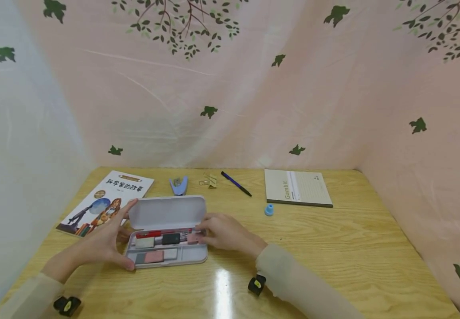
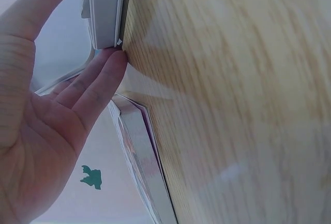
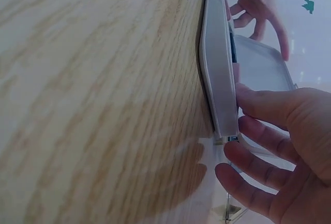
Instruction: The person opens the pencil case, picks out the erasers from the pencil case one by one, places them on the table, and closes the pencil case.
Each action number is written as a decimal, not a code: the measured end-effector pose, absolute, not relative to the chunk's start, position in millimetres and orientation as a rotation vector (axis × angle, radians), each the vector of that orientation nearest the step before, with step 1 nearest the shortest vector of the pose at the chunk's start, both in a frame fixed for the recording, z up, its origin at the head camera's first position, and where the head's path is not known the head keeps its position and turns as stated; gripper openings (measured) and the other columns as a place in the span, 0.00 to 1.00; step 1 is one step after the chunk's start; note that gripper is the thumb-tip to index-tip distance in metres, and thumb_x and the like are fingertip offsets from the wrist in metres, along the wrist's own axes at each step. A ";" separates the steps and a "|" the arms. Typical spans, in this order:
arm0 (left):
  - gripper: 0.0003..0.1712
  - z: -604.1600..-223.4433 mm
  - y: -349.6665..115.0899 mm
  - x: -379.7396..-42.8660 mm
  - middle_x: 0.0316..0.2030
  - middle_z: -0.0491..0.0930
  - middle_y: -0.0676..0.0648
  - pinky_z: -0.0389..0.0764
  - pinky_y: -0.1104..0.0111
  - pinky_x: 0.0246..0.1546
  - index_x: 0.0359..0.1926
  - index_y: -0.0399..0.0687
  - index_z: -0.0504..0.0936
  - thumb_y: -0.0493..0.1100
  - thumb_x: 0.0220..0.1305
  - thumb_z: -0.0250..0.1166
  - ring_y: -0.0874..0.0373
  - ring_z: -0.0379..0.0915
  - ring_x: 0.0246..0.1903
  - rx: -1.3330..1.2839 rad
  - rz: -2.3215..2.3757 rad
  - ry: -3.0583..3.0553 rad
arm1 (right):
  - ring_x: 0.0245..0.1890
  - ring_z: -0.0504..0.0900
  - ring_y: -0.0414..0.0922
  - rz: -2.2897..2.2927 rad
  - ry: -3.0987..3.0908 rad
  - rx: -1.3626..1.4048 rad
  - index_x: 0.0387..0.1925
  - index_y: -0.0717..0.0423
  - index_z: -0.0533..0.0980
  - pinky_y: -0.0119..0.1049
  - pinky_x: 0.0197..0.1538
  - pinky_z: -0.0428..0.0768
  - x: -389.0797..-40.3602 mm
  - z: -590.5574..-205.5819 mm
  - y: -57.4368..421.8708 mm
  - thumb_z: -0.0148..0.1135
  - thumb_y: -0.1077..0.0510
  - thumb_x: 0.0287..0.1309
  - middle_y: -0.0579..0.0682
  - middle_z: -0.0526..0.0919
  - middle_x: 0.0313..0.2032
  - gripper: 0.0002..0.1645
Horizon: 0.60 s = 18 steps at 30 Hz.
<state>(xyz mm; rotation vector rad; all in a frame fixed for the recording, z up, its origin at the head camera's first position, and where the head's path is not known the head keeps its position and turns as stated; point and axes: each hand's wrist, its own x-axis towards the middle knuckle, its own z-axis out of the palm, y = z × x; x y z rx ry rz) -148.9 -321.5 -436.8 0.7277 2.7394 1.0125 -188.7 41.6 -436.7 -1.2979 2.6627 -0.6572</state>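
A white pencil case (image 1: 195, 255) stands with its lid (image 1: 167, 212) raised. My left hand (image 1: 101, 239) holds its left end, thumb at the front corner and a finger up at the lid. My right hand (image 1: 227, 232) pinches a pink eraser (image 1: 193, 239) at the right end of the rear compartment. Beside that eraser lie a black eraser (image 1: 171, 239) and a whitish eraser (image 1: 145, 242), with a red pen (image 1: 148, 234) behind them. In the front compartment sit a second pink eraser (image 1: 154, 256), a white block (image 1: 170, 254) and a grey one (image 1: 140, 258).
Left of the case lies an illustrated book (image 1: 106, 199). Behind it are a blue-handled sharpener-like object (image 1: 179, 186), a binder clip (image 1: 210, 180) and a blue pen (image 1: 235, 183). Farther right are a small blue cone-shaped piece (image 1: 269, 210) and a notebook (image 1: 309, 188).
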 end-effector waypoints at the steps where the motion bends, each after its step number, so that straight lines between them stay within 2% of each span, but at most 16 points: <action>1: 0.87 -436.7 -321.5 -148.7 0.64 0.58 0.24 0.84 0.59 0.42 0.81 0.65 0.31 0.59 0.33 0.87 0.51 0.84 0.43 0.723 1.012 2.738 | 0.41 0.80 0.36 -0.654 2.662 -1.299 0.52 0.50 0.86 0.25 0.45 0.77 -188.8 -436.7 41.4 0.70 0.49 0.64 0.45 0.85 0.47 0.18; 9: 0.87 -435.2 -320.8 -147.6 0.65 0.58 0.25 0.84 0.58 0.42 0.81 0.67 0.30 0.59 0.33 0.87 0.51 0.83 0.43 0.684 1.013 2.721 | 0.33 0.77 0.36 -0.617 2.629 -1.287 0.51 0.50 0.86 0.24 0.37 0.74 -191.4 -436.2 39.5 0.69 0.50 0.65 0.43 0.85 0.42 0.16; 18: 0.87 -435.8 -320.6 -148.7 0.63 0.59 0.28 0.83 0.59 0.41 0.81 0.69 0.30 0.60 0.32 0.87 0.52 0.83 0.43 0.674 1.013 2.713 | 0.35 0.78 0.37 -0.636 2.592 -1.265 0.53 0.51 0.85 0.24 0.38 0.73 -190.2 -432.1 40.0 0.67 0.52 0.67 0.44 0.85 0.45 0.16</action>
